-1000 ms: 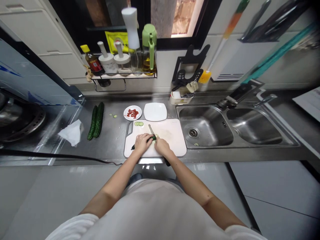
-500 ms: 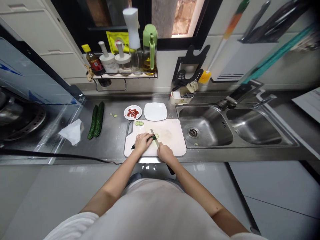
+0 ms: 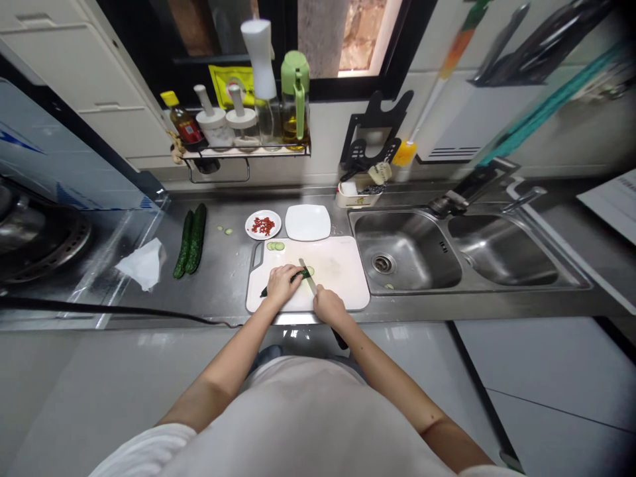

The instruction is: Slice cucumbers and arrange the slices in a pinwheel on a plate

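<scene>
In the head view, holding the knife (image 3: pixel 308 277) in the right hand (image 3: pixel 328 306), with the blade at the cut end of the cucumber (image 3: pixel 299 273) on the board (image 3: pixel 342 271). Holding down the same cucumber with the left hand (image 3: pixel 283 283), beyond it slices (image 3: pixel 275 246) on the board.

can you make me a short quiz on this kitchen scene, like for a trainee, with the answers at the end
1. Multiple choice: what does the right hand hold?
a) a spatula
b) a knife
c) a yellow brush

2. True or false: the small red pieces are on the round plate.

3. Fill in the missing words: the fingers of the left hand are on a cut cucumber, which lies on the white ____.

Key: 1 b; 2 true; 3 cutting board
</scene>
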A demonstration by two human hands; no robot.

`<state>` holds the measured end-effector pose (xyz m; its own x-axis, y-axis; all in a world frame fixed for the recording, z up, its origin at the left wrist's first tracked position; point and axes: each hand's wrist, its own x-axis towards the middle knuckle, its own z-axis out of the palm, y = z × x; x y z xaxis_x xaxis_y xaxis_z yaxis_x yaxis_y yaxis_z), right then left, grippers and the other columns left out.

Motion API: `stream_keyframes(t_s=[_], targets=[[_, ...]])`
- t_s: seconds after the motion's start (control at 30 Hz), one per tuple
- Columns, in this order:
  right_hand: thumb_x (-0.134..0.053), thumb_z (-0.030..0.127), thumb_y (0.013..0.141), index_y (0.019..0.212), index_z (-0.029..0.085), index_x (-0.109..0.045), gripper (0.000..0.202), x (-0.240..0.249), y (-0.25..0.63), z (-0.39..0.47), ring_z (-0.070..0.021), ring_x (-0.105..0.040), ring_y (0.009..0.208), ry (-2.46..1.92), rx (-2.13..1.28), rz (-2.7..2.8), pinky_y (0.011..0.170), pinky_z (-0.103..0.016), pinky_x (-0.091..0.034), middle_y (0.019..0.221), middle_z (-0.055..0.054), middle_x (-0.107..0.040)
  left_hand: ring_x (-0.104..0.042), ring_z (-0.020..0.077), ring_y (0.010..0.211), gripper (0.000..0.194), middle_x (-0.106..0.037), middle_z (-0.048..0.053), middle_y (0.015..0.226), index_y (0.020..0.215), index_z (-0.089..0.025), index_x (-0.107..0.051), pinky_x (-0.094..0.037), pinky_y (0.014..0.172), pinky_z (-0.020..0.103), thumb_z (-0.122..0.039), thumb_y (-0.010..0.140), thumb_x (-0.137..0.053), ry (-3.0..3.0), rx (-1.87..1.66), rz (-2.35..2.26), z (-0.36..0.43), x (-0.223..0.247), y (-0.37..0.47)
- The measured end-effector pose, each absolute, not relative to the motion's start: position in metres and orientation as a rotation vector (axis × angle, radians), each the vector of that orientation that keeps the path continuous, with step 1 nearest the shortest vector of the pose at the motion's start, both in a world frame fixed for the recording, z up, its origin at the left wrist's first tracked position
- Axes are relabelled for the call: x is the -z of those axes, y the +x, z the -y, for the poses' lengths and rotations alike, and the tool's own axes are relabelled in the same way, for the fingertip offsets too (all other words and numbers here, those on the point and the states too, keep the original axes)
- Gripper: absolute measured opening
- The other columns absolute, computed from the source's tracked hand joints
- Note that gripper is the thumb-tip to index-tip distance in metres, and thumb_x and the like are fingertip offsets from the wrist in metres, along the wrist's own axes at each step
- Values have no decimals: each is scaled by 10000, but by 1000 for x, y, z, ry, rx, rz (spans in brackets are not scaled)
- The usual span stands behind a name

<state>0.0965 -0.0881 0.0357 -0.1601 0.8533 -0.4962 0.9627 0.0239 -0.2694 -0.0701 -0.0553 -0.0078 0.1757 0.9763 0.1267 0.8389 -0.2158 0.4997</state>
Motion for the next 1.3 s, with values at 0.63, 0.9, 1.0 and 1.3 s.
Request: stream_keyframes(t_s=[0.63, 0.9, 1.0, 1.3], targets=[[-359, 154, 927, 1220, 118, -513, 333, -46, 89, 75, -240, -635, 1021, 1897, 869, -2103, 796, -304, -438, 1082, -170, -668, -586, 197, 1053, 272, -676, 34, 1111, 1144, -300, -672, -366, 963, 364, -356, 935, -507, 2121, -536, -1733, 55, 0, -70], [-350, 187, 954, 1131, 130, -522, 253, -45, 117, 107, -242, -646, 954, 1825, 856, -2066, 719, -294, -404, 1016, -161, -677, -593, 197, 1044, 276, -682, 32, 1098, 1156, -295, -664, -359, 968, 362, -355, 930, -516, 2109, -544, -1730, 55, -1, -70], [-361, 187, 958, 1099, 134, -527, 225, -49, 124, 115, -231, -648, 934, 1810, 848, -2082, 705, -283, -380, 999, -148, -682, -598, 199, 1043, 275, -688, 27, 1092, 1155, -297, -662, -357, 969, 369, -356, 930, -516, 2103, -546, -1734, 55, -2, -69], [-370, 240, 973, 1068, 165, -538, 207, -66, 145, 125, -226, -639, 909, 1884, 874, -2037, 659, -270, -319, 989, -129, -685, -590, 222, 1054, 303, -678, 40, 1107, 1163, -290, -650, -358, 981, 384, -389, 895, -546, 2076, -522, -1773, 54, -6, -66]])
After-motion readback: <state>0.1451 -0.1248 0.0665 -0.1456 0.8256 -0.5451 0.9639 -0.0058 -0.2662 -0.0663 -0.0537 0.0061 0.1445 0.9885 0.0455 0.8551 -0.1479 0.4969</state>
